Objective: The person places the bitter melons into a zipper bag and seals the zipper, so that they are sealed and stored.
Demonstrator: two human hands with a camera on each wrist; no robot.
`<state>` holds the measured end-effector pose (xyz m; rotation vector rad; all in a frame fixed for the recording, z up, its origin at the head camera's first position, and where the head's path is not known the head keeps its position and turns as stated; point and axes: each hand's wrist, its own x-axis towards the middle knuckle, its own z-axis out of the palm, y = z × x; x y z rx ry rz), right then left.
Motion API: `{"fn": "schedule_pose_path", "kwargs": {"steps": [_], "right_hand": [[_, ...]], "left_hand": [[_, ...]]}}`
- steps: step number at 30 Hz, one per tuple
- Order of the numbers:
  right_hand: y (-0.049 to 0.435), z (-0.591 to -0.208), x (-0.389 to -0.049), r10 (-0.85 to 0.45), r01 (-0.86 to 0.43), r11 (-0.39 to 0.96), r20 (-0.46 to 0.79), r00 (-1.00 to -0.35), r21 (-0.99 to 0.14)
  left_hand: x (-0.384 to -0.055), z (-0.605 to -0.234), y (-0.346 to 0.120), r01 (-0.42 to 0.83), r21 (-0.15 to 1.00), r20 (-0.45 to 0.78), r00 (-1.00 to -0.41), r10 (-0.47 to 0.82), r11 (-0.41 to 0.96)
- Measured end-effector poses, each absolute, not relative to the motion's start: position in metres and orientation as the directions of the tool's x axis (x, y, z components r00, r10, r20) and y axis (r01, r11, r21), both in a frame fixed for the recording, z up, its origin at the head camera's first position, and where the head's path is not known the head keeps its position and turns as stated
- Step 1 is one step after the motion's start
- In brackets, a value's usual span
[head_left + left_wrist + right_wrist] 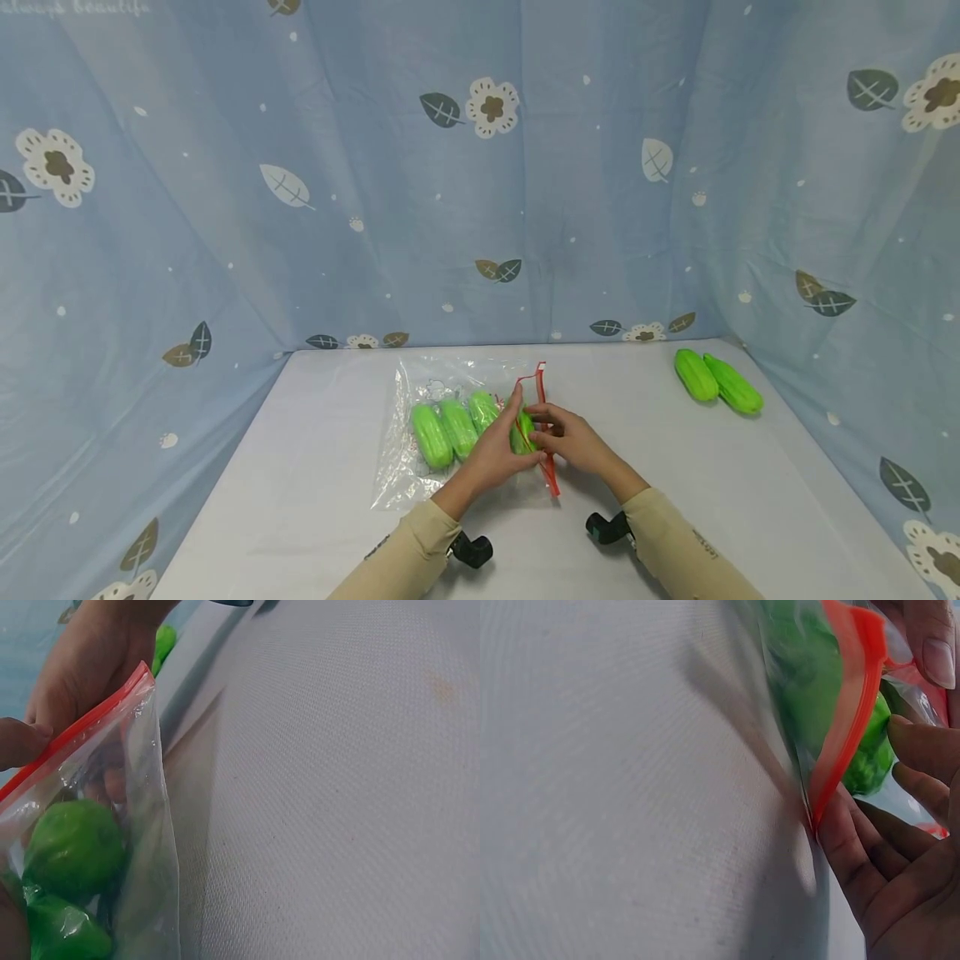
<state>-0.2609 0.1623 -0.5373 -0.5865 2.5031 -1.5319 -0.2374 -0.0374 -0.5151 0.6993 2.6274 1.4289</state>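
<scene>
A clear zip bag (386, 475) with a red zip edge (550, 475) lies flat, its mouth facing right. Inside, several plump green cucumber-like vegetables (432, 437) lie side by side. One more green cucumber-like vegetable (522, 435) sits at the mouth; the right wrist view shows its bright end (868, 761) between the red edges. My left hand (491, 454) holds the bag at the mouth, thumb beside the red strip. My right hand (573, 442) reaches into the opening, its curled fingers (926, 746) at the vegetable's end. The bag and left hand partly hide the grip.
Two more green cucumber-like vegetables (696, 375) lie together at the table's far right corner. The white table (315, 517) is bordered by a blue patterned curtain (390, 208) at the back and sides. Black wrist-worn devices (609, 527) stick out beside both sleeves.
</scene>
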Motion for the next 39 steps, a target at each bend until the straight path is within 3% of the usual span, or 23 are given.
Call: {"fn": "schedule_pose_path", "kwargs": {"steps": [20, 39], "right_hand": [[0.17, -0.536, -0.26, -0.38, -0.208, 0.416, 0.038, -0.924, -0.885], [0.195, -0.537, -0.254, -0.397, -0.276, 0.377, 0.115, -0.91, -0.884]], "left_hand": [[-0.238, -0.517, -0.038, 0.35, 0.799, 0.142, -0.9, 0.412, 0.489], [-0.238, -0.516, -0.036, 0.349, 0.8, 0.141, -0.901, 0.411, 0.489]]}}
